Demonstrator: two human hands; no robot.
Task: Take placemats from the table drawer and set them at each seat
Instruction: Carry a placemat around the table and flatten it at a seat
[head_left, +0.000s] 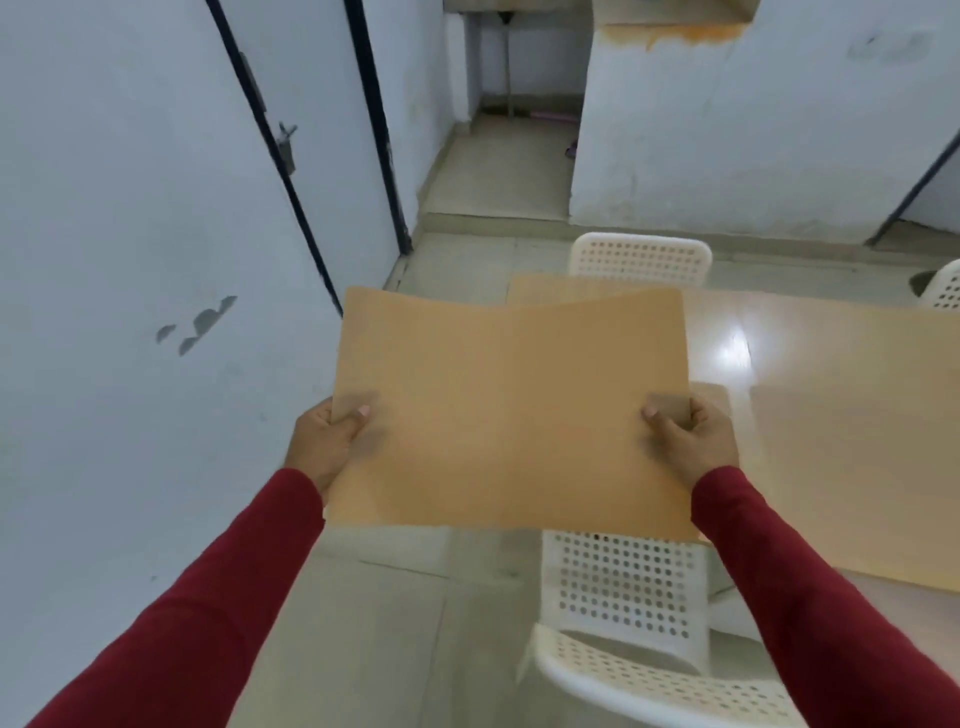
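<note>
Midway between seats, a person's left hand (332, 441) and right hand (693, 436) pinch a tan placemat (511, 415) by its near corners, thumbs on top, above a white chair (623, 597) at the table (727, 332). Limp, it could sag and snag the chairback; open floor lies left.

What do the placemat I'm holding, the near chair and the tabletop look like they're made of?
Placemat: thin tan sheet, matte, probably paper-like board or flexible plastic; it bows slightly between the left hand and right hand.
Near chair: white moulded plastic by the look, with rows of punched holes.
Tabletop: glossy pale laminate or polished wood; a bright light glare shows on it.
</note>
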